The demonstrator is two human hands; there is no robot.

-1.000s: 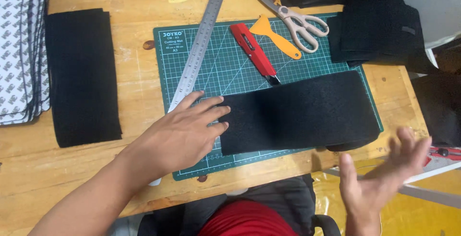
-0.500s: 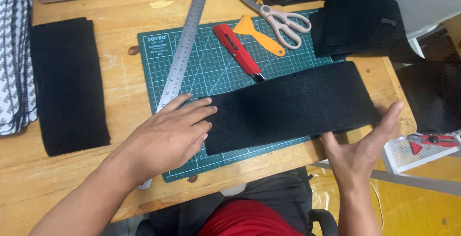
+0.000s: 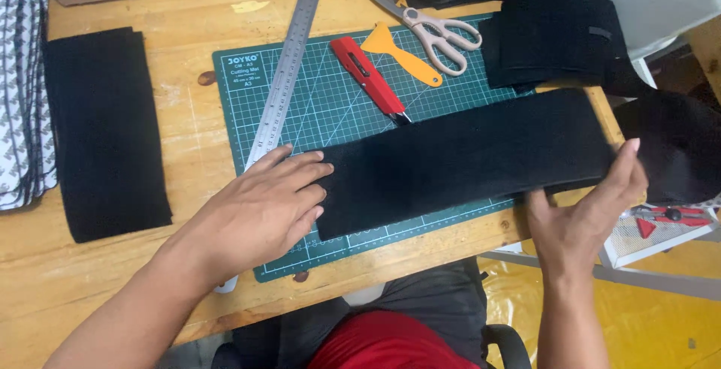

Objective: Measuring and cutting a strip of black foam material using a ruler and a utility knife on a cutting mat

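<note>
A long black fabric strip [image 3: 466, 160] lies across the green cutting mat [image 3: 330, 106] on the wooden table [image 3: 188, 8]. My left hand [image 3: 259, 211] rests flat on the mat with its fingertips touching the strip's left end. My right hand [image 3: 586, 215] is at the strip's right end by the table's edge, thumb and fingers spread against the fabric. On the mat lie a steel ruler [image 3: 284, 76], a red utility knife [image 3: 369, 77], an orange scraper [image 3: 398, 52] and scissors [image 3: 428, 19].
A folded black fabric piece [image 3: 105, 132] lies at the left, beside a stack of patterned grey-white pieces [image 3: 22, 98]. More black fabric [image 3: 556, 34] is piled at the back right. A white tray with red tools [image 3: 661, 226] sits lower right, off the table.
My right hand has risen from below the table edge and reached the strip's right end. The left hand stays on the strip's left end. The view shifted slightly.
</note>
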